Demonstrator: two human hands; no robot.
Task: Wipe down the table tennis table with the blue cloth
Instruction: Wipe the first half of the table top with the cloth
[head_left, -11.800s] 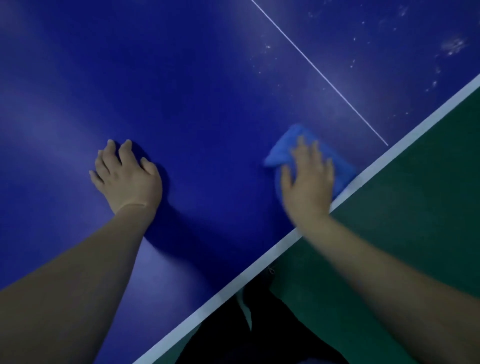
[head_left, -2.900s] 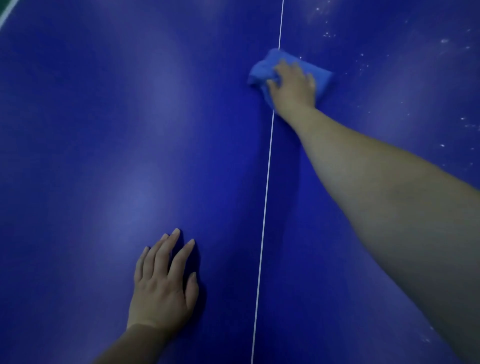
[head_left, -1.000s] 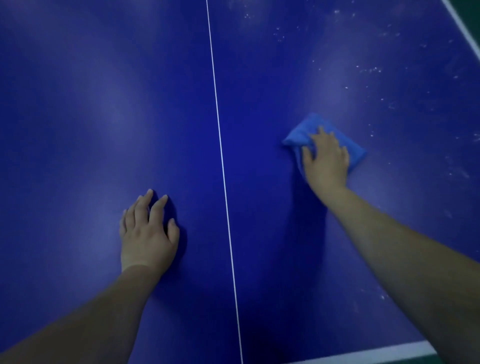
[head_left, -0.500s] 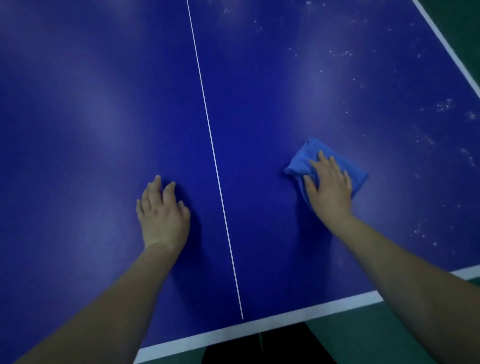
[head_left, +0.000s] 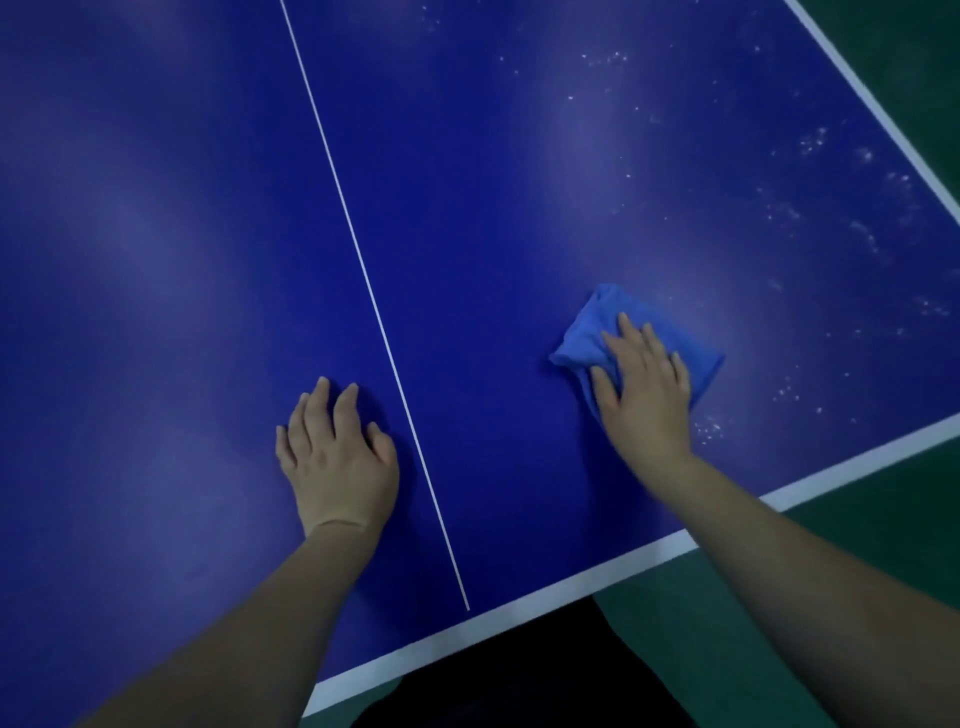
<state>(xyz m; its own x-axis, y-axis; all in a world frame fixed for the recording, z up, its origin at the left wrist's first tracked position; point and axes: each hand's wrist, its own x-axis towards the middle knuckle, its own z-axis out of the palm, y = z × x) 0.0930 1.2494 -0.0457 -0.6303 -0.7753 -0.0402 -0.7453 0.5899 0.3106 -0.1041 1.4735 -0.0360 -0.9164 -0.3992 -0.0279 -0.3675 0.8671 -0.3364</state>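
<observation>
The dark blue table tennis table (head_left: 493, 218) fills most of the view, with a thin white centre line (head_left: 363, 270) running up it. A bunched light-blue cloth (head_left: 589, 330) lies right of that line, near the table's front edge. My right hand (head_left: 641, 387) presses flat on the cloth with straight, spread fingers. Left of the centre line, my left hand (head_left: 337, 457) rests palm-down on the bare table surface, fingers straight.
White specks of dirt (head_left: 862, 228) dot the table's right part, beyond and beside the cloth. A white border (head_left: 519, 608) marks the near edge and another (head_left: 878, 109) the right edge. Green floor (head_left: 872, 499) lies past both edges.
My right hand has drawn the cloth back towards the near edge of the table. The view has tipped down, so more of the near edge and floor shows. My left hand stays planted.
</observation>
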